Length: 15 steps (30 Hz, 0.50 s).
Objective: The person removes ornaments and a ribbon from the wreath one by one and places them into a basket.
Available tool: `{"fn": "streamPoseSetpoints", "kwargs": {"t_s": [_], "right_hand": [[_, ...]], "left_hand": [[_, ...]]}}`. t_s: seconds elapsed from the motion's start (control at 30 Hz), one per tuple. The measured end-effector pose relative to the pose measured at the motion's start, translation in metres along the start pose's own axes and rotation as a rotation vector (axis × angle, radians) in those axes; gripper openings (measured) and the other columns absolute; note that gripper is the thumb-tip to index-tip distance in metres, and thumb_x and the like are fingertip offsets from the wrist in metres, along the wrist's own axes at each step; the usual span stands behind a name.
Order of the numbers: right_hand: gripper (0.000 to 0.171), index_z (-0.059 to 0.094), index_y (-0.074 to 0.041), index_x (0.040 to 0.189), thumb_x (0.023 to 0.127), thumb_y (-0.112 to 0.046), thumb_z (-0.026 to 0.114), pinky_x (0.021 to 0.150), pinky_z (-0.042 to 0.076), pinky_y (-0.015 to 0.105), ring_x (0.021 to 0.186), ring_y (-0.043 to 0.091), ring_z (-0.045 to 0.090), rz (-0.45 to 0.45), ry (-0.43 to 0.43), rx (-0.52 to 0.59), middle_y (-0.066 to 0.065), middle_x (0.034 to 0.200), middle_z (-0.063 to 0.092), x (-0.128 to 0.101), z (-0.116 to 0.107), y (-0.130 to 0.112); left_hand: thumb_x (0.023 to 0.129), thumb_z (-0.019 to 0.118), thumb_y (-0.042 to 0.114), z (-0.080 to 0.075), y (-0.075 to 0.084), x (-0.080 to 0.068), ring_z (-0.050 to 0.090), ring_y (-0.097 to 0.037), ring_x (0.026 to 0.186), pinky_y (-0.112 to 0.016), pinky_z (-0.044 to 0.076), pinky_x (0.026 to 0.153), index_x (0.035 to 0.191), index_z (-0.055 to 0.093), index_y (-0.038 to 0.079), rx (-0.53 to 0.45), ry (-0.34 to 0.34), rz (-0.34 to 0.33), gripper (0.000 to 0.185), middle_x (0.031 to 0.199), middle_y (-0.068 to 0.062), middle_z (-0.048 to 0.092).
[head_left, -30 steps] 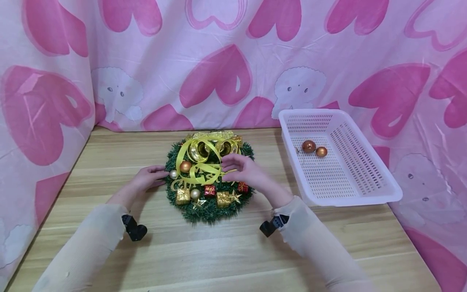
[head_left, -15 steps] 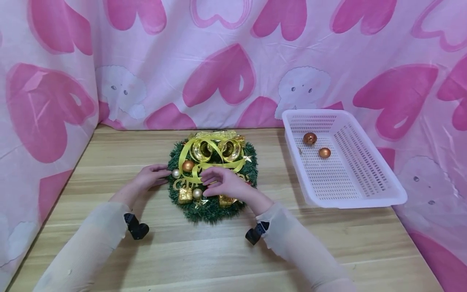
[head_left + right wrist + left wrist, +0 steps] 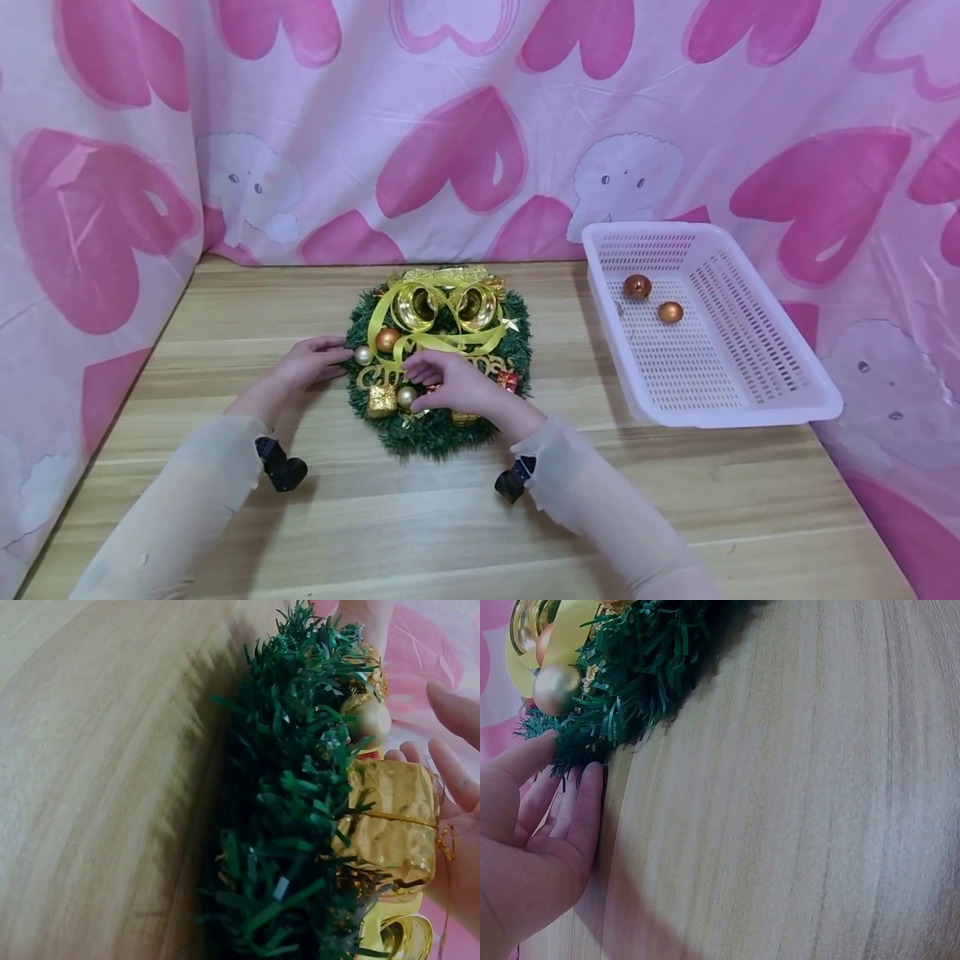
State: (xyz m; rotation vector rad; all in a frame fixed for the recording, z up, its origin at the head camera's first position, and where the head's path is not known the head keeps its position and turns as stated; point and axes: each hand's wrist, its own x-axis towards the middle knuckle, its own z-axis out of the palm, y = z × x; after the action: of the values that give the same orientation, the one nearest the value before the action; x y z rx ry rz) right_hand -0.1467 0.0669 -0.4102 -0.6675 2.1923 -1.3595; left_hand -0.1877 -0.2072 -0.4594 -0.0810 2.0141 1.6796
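Observation:
A green tinsel wreath (image 3: 435, 437) (image 3: 641, 667) (image 3: 292, 810) lies on the wooden table (image 3: 450, 533), decked with gold bells (image 3: 416, 307), yellow ribbon, small balls and gift boxes. My left hand (image 3: 339, 358) (image 3: 562, 780) rests with straight fingers against the wreath's left edge. My right hand (image 3: 422, 379) (image 3: 450, 727) hovers over the wreath's lower middle, fingers spread beside a pale gold ball (image 3: 406, 397) (image 3: 369, 720) and holding nothing. A gold gift box (image 3: 394, 821) sits just under that hand.
A white perforated basket (image 3: 720, 417) stands at the right with two copper balls (image 3: 637, 287) (image 3: 671, 312) inside. Pink heart-patterned cloth (image 3: 450, 150) walls in the table at the back and both sides. Bare tabletop lies in front of the wreath.
My right hand has moved left and down across the wreath, from its right side to the lower middle near the pale gold ball. The left hand has stayed put.

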Motion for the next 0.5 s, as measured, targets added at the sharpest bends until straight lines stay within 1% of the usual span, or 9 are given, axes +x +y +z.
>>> {"fn": "streamPoseSetpoints", "kwargs": {"t_s": [0.03, 0.07, 0.1, 0.17, 0.23, 0.37, 0.5], "right_hand": [[0.052, 0.056, -0.003, 0.121, 0.073, -0.003, 0.077, 0.095, 0.049, 0.02, 0.106, 0.019, 0.057, -0.004, -0.002, -0.014, 0.01, 0.117, 0.061, 0.001, 0.001, 0.001], [0.052, 0.056, -0.004, 0.121, 0.073, -0.002, 0.077, 0.095, 0.049, 0.02, 0.106, 0.018, 0.057, -0.007, -0.004, -0.031, 0.009, 0.116, 0.061, 0.001, 0.001, 0.001], [0.051, 0.057, -0.004, 0.12, 0.073, -0.002, 0.077, 0.096, 0.049, 0.02, 0.107, 0.018, 0.057, -0.012, -0.006, -0.051, 0.009, 0.116, 0.061, 0.002, 0.002, 0.001], [0.05, 0.057, -0.004, 0.119, 0.073, -0.001, 0.076, 0.096, 0.049, 0.02, 0.106, 0.018, 0.057, -0.014, -0.013, -0.099, 0.007, 0.115, 0.062, 0.003, 0.003, 0.001], [0.049, 0.058, -0.005, 0.119, 0.073, -0.001, 0.076, 0.097, 0.049, 0.021, 0.107, 0.017, 0.057, -0.017, -0.018, -0.155, 0.006, 0.115, 0.062, 0.004, 0.005, 0.001], [0.046, 0.059, -0.006, 0.119, 0.075, 0.0, 0.073, 0.096, 0.049, 0.021, 0.108, 0.017, 0.057, -0.026, -0.027, -0.28, 0.006, 0.115, 0.063, 0.006, 0.009, -0.001], [0.044, 0.06, -0.007, 0.117, 0.076, 0.003, 0.07, 0.093, 0.051, 0.023, 0.107, 0.018, 0.058, -0.059, -0.038, -0.415, 0.006, 0.113, 0.064, 0.006, 0.013, -0.005]], "left_hand": [[0.088, 0.065, 0.027, 0.001, 0.001, 0.0, 0.062, -0.005, 0.095, -0.023, 0.053, 0.094, 0.142, 0.029, -0.006, 0.002, 0.007, -0.005, 0.072, 0.144, -0.029, 0.033], [0.09, 0.062, 0.026, 0.003, 0.003, -0.001, 0.061, -0.002, 0.095, -0.023, 0.051, 0.097, 0.143, 0.025, -0.006, 0.03, 0.019, -0.021, 0.073, 0.146, -0.029, 0.028], [0.092, 0.059, 0.024, 0.004, 0.004, -0.002, 0.06, 0.0, 0.093, -0.023, 0.05, 0.098, 0.144, 0.024, -0.006, 0.036, 0.025, -0.029, 0.07, 0.146, -0.028, 0.028], [0.094, 0.055, 0.02, 0.006, 0.008, -0.004, 0.058, 0.004, 0.088, -0.022, 0.05, 0.097, 0.144, 0.022, -0.006, 0.044, 0.034, -0.045, 0.065, 0.147, -0.028, 0.028], [0.096, 0.053, 0.02, 0.008, 0.01, -0.006, 0.057, 0.006, 0.084, -0.021, 0.05, 0.097, 0.145, 0.021, -0.006, 0.047, 0.036, -0.055, 0.063, 0.148, -0.028, 0.026], [0.096, 0.051, 0.019, 0.008, 0.011, -0.006, 0.057, 0.007, 0.083, -0.02, 0.051, 0.096, 0.145, 0.021, -0.006, 0.047, 0.037, -0.062, 0.062, 0.149, -0.028, 0.025], [0.096, 0.051, 0.019, 0.007, 0.01, -0.004, 0.058, 0.002, 0.091, -0.021, 0.05, 0.097, 0.144, 0.021, -0.006, 0.051, 0.036, -0.06, 0.062, 0.149, -0.027, 0.025]]}}
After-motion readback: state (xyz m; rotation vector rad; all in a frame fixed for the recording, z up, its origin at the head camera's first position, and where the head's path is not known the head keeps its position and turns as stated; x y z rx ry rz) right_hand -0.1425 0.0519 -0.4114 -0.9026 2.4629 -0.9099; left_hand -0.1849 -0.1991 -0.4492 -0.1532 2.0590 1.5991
